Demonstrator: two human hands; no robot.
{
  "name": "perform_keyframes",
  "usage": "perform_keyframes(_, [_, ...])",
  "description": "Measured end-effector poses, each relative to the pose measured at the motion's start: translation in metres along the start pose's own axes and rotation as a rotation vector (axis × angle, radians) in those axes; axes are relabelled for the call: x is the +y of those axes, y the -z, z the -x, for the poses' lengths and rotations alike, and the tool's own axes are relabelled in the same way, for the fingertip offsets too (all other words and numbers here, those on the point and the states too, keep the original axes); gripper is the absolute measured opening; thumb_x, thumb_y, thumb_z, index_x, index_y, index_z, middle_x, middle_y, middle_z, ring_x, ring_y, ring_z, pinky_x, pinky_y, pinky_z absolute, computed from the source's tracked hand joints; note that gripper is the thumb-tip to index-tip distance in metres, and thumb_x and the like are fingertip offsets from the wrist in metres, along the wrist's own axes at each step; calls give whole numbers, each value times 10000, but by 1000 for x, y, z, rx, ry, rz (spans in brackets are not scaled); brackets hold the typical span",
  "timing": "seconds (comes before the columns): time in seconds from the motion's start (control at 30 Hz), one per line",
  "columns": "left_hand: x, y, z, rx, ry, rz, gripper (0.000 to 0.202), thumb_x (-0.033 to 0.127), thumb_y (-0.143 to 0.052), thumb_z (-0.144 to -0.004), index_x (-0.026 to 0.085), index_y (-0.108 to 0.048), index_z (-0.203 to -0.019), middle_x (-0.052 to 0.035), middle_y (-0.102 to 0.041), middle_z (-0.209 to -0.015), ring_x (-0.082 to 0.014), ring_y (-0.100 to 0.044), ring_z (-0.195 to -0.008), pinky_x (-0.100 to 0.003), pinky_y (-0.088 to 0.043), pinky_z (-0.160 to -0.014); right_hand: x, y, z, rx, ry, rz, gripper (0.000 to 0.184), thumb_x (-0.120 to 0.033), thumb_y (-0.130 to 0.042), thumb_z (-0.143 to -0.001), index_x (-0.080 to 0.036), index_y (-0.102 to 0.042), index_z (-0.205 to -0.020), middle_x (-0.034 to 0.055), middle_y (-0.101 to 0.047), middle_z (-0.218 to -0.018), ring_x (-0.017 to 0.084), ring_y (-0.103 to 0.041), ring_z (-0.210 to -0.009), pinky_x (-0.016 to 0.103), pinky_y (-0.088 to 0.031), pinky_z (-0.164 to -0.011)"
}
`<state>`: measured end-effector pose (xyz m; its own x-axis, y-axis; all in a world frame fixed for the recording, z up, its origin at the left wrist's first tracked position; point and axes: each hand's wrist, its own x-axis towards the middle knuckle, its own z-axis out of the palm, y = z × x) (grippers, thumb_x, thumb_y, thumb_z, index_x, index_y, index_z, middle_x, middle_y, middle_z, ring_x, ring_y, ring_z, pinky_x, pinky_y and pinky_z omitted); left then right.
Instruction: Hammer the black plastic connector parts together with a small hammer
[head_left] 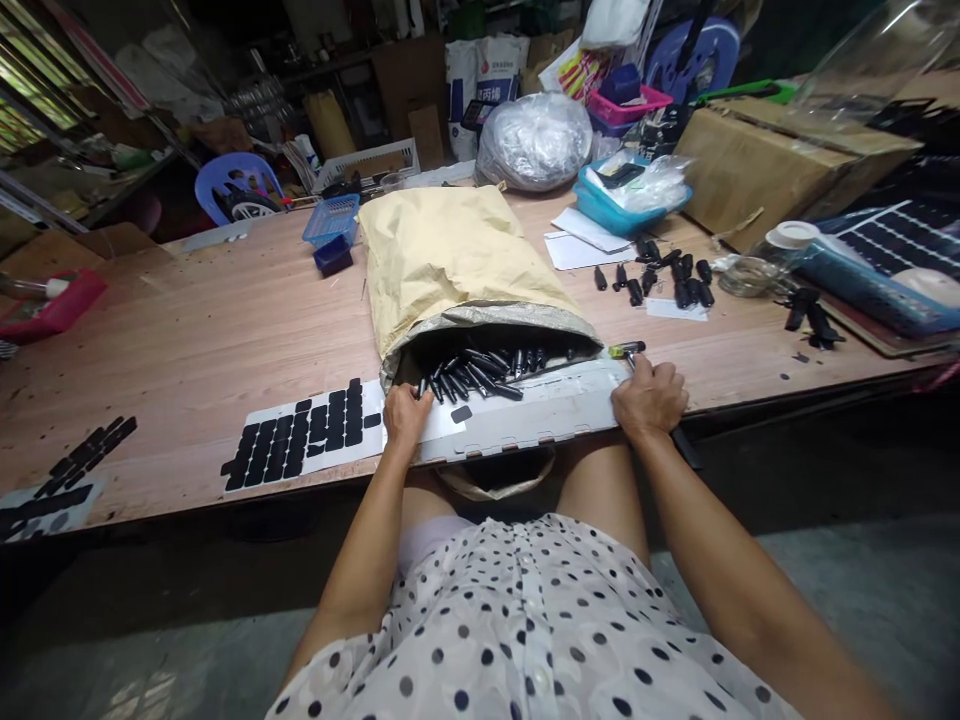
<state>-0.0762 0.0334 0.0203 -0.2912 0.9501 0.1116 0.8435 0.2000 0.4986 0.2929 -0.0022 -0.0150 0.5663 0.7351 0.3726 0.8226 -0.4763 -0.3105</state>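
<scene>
A large tan paper sack [450,260] lies on the wooden table [187,330], its mouth open toward me and full of small black plastic parts [480,372]. A white backing sheet [525,415] lies across the table edge in front of the sack. My left hand [405,415] is closed on the sheet's left end, just below the sack's mouth. Curled over the sheet's right end is my right hand [649,398], beside a small yellow-green tool [626,349]. Left of my left hand sits a white sheet of black adhesive pads [304,440].
Loose black connectors [667,275] lie scattered to the right, near white papers [581,245] and a blue tray [630,195]. A cardboard box [780,160] and solar panels [892,245] stand at far right. More black pads [82,455] lie at far left, beyond a small blue basket [331,218].
</scene>
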Motion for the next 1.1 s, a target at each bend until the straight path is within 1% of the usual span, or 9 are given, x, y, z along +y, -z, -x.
perform_keyframes(0.13, [-1, 8, 20, 32, -160, 83, 61, 287, -676, -818, 233, -678, -789, -57, -709, -860, -248, -672, -844, -359, -530, -789, -2, 2, 0, -20, -3, -1, 419, -168, -454, -896, -162, -708, -1230, 190, -604, -1045, 328, -532, -977, 398, -358, -742])
perform_keyframes(0.23, [11, 1, 42, -114, -414, 159, 62, 278, -677, -850, 244, -701, -897, -42, -719, -901, -231, -659, -881, -349, -529, -827, -2, 3, 0, -28, -4, -4, 427, -162, -451, -897, -161, -700, -1245, 193, -607, -1056, 327, -531, -988, 403, -364, -751])
perform_keyframes(0.33, [26, -15, 59, -261, -547, 162, 74, 260, -697, -853, 250, -711, -925, -33, -707, -886, -229, -638, -888, -356, -521, -851, -2, 4, 1, -25, -7, -14, 421, -166, -456, -905, -159, -700, -1247, 195, -606, -1055, 319, -528, -984, 403, -367, -757])
perform_keyframes(0.5, [34, -33, 61, -282, -533, 168, 98, 251, -726, -840, 249, -741, -938, -26, -686, -883, -230, -617, -896, -377, -501, -875, -4, 9, -1, -46, -38, -69, 383, -221, -497, -920, -185, -724, -1227, 182, -614, -1062, 305, -528, -969, 392, -377, -759])
perform_keyframes(0.63, [33, -34, 58, -307, -507, 184, 121, 254, -759, -823, 259, -767, -944, -19, -678, -863, -228, -613, -889, -374, -493, -879, -3, 18, -4, -77, -123, -143, 395, -230, -488, -911, -185, -741, -1210, 160, -626, -1030, 285, -546, -923, 386, -413, -759])
perform_keyframes(0.73, [34, -34, 59, -324, -489, 193, 121, 261, -774, -813, 273, -776, -933, -13, -679, -866, -231, -605, -901, -379, -487, -888, -4, 28, 5, -32, -135, -312, 426, -231, -458, -900, -157, -727, -1222, 148, -652, -1007, 269, -570, -898, 394, -459, -796])
perform_keyframes(0.8, [36, -34, 59, -340, -479, 198, 132, 276, -793, -801, 281, -780, -932, -11, -681, -871, -236, -598, -915, -381, -483, -891, -10, 37, 22, -60, -82, -480, 429, -280, -479, -895, -152, -717, -1228, 122, -675, -965, 247, -581, -842, 389, -490, -800])
perform_keyframes(0.93, [38, -34, 60, -358, -466, 208, 128, 317, -816, -797, 277, -785, -914, -13, -687, -884, -233, -591, -924, -377, -471, -891, -35, 56, 66, -301, 42, -752, 455, -413, -547, -892, -179, -715, -1244, 68, -710, -888, 195, -560, -693, 356, -530, -703])
perform_keyframes(1.1, [43, -35, 62, -360, -439, 224, 99, 333, -814, -814, 282, -799, -897, -16, -706, -890, -233, -597, -945, -379, -463, -896, -63, 65, 101, -392, 249, -852, 401, -354, -545, -915, -214, -729, -1242, 95, -757, -1051, 209, -645, -826, 376, -569, -828])
